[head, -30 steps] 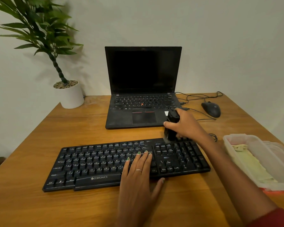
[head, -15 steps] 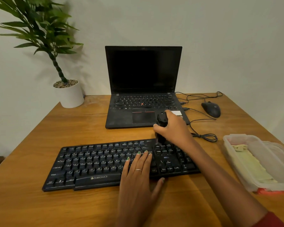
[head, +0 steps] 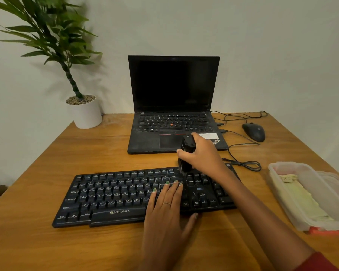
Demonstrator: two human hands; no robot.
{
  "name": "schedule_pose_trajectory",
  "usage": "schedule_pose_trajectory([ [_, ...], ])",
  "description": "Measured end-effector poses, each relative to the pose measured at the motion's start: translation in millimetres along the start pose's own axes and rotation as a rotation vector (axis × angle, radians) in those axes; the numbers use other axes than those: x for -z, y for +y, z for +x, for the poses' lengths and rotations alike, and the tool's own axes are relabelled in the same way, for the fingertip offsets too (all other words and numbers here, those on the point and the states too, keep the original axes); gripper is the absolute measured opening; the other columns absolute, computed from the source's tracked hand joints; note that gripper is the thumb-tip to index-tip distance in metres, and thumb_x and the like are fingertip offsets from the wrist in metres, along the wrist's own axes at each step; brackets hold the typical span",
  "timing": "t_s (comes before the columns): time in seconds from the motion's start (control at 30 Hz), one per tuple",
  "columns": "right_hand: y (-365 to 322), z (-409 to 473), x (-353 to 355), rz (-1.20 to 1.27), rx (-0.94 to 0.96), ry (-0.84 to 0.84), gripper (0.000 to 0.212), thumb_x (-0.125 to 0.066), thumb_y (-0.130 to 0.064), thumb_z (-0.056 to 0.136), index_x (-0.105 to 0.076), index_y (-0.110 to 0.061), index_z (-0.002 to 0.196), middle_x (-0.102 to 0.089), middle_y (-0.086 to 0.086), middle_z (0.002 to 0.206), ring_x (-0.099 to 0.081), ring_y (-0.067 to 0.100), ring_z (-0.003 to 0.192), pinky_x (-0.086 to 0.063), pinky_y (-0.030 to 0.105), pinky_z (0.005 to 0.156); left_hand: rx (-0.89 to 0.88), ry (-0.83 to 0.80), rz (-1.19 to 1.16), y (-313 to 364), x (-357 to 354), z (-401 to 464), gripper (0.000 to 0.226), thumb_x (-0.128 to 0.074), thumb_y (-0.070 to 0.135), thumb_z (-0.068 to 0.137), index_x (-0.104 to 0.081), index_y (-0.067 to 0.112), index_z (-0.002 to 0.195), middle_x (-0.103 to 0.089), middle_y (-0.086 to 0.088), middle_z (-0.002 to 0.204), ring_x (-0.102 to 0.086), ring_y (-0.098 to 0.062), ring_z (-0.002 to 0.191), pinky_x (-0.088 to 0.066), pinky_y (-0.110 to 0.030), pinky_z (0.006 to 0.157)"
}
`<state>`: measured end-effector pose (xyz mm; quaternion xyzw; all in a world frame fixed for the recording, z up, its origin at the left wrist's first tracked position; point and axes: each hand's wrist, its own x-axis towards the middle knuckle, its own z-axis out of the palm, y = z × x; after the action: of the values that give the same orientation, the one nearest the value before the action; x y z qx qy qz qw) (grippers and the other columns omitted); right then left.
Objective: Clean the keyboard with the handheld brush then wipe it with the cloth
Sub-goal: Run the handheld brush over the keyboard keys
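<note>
A black brush is gripped upright in the right hand, fingers wrapped around it, its lower end touching the top row of a black keyboard. The left hand is laid flat, fingers spread, on the keys just in front of the brush. A cloth is seen in a plastic box to the right of the right forearm.

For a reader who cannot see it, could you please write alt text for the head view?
A right hand holds a black handheld brush upright on the top row of a black keyboard, while the left hand rests flat on its keys. On the wooden table behind stand a laptop, mouse and potted plant; a plastic container holding a cloth lies right.
</note>
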<state>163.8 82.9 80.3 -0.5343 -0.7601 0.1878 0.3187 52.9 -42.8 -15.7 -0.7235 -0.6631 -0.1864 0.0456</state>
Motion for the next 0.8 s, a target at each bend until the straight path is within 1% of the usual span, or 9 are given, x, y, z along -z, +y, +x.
schedule_pose_trajectory([
  [0.13,0.5,0.0,-3.0,0.057,0.009,0.026,0.032,-0.067,-0.033,0.084,-0.052,-0.01,0.099,-0.06,-0.003,0.079,-0.059,0.014,0.072,-0.052,0.028,0.064,-0.013,0.013,0.001,-0.4,-1.3,0.0,0.071,-0.033,0.068,0.086,-0.056,0.018,0.131,-0.06,0.002,0.131,-0.057,-0.015,0.121,-0.025,-0.039,0.104],
  [0.27,-0.9,6.9,6.1,0.035,-0.049,-0.113,0.03,-0.067,-0.027,0.082,-0.054,-0.007,0.099,-0.064,0.006,0.083,-0.063,0.017,0.064,-0.053,0.024,0.048,-0.011,0.015,0.004,-0.5,-1.3,-0.2,0.071,-0.025,0.068,0.091,-0.055,0.019,0.132,-0.06,0.003,0.132,-0.056,-0.015,0.122,-0.025,-0.039,0.104],
  [0.37,-4.0,8.4,-1.8,-0.01,-0.009,-0.053,0.043,-0.066,-0.035,0.084,-0.052,-0.007,0.113,-0.061,0.0,0.081,-0.06,0.016,0.072,-0.054,0.028,0.063,-0.015,0.011,0.005,-0.8,-1.6,-0.2,0.071,-0.031,0.068,0.088,-0.055,0.018,0.132,-0.06,0.003,0.132,-0.056,-0.015,0.122,-0.024,-0.039,0.105],
  [0.43,-5.5,5.1,-11.3,0.007,0.017,0.012,0.049,-0.065,-0.037,0.085,-0.048,-0.008,0.12,-0.06,-0.001,0.08,-0.059,0.016,0.074,-0.052,0.03,0.068,-0.01,-0.001,0.0,-0.6,-0.5,-0.5,0.071,-0.022,0.068,0.092,-0.054,0.019,0.132,-0.06,0.003,0.132,-0.055,-0.015,0.122,-0.024,-0.038,0.105],
  [0.5,-6.9,5.6,-10.3,0.017,0.001,-0.014,0.044,-0.064,-0.035,0.086,-0.049,-0.007,0.116,-0.063,0.002,0.082,-0.062,0.019,0.074,-0.055,0.033,0.068,-0.001,-0.013,-0.001,-0.2,0.1,-0.6,0.072,-0.018,0.068,0.093,-0.053,0.019,0.132,-0.06,0.003,0.132,-0.055,-0.014,0.122,-0.024,-0.038,0.105],
  [0.6,-9.4,14.2,-3.2,0.008,-0.028,-0.15,0.035,-0.065,-0.033,0.084,-0.05,-0.008,0.104,-0.065,0.007,0.082,-0.065,0.022,0.063,-0.056,0.031,0.054,-0.001,-0.012,-0.003,-0.8,-0.9,0.2,0.071,-0.024,0.068,0.091,-0.055,0.02,0.132,-0.059,0.004,0.133,-0.055,-0.014,0.123,-0.024,-0.038,0.105],
  [0.63,-10.6,15.6,-4.5,-0.02,-0.021,-0.148,0.036,-0.065,-0.034,0.084,-0.05,-0.009,0.105,-0.065,0.007,0.081,-0.064,0.022,0.063,-0.054,0.03,0.054,0.003,-0.02,-0.004,-1.0,-0.2,0.7,0.072,-0.021,0.068,0.092,-0.055,0.019,0.132,-0.059,0.004,0.133,-0.055,-0.014,0.123,-0.023,-0.038,0.106],
  [0.73,-10.4,14.8,-16.4,-0.083,0.013,-0.018,0.046,-0.064,-0.038,0.085,-0.048,-0.007,0.115,-0.063,0.004,0.08,-0.061,0.021,0.072,-0.05,0.031,0.062,0.006,-0.04,-0.005,-0.3,2.2,0.7,0.075,-0.014,0.068,0.093,-0.056,0.019,0.131,-0.06,0.004,0.131,-0.056,-0.013,0.122,-0.023,-0.037,0.106],
  [0.8,-11.9,14.1,-18.0,-0.061,0.002,-0.018,0.046,-0.064,-0.036,0.085,-0.049,-0.005,0.115,-0.064,0.005,0.081,-0.06,0.019,0.071,-0.049,0.029,0.061,0.006,-0.046,-0.004,0.3,2.5,0.7,0.074,-0.015,0.068,0.093,-0.056,0.02,0.131,-0.06,0.005,0.131,-0.056,-0.013,0.121,-0.024,-0.037,0.105],
])
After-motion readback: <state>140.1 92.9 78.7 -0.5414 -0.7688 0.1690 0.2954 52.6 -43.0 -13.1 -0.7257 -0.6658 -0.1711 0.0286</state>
